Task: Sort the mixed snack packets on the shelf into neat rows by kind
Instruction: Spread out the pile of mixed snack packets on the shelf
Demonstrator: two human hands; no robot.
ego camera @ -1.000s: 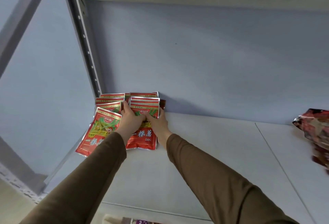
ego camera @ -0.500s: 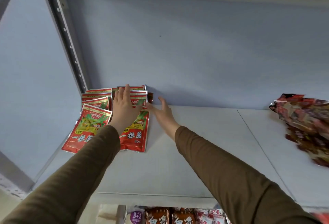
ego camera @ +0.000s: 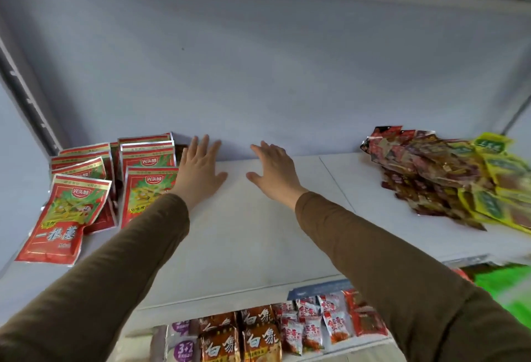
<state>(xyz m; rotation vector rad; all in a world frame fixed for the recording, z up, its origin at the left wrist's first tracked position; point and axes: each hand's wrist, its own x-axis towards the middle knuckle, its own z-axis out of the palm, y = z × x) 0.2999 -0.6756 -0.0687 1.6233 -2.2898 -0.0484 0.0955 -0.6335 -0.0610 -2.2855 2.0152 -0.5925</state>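
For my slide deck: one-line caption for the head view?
Both open hands, left hand and right hand, over the shelf between red packets and mixed pile.

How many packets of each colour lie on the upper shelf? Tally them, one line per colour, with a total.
Red packets, two rows at the left: 8 showing, perhaps more hidden underneath
Dark brown packets, pile at the right: too jumbled to count
Yellow packets, same pile: too blurred to count
Total that can be counted: 8

On the shelf (ego camera: 258, 246), your hands (ego camera: 198, 172) sit mid-rear; the packet rows (ego camera: 115, 177) lie left, the mixed pile (ego camera: 448, 177) right, more packets (ego camera: 258, 335) below.
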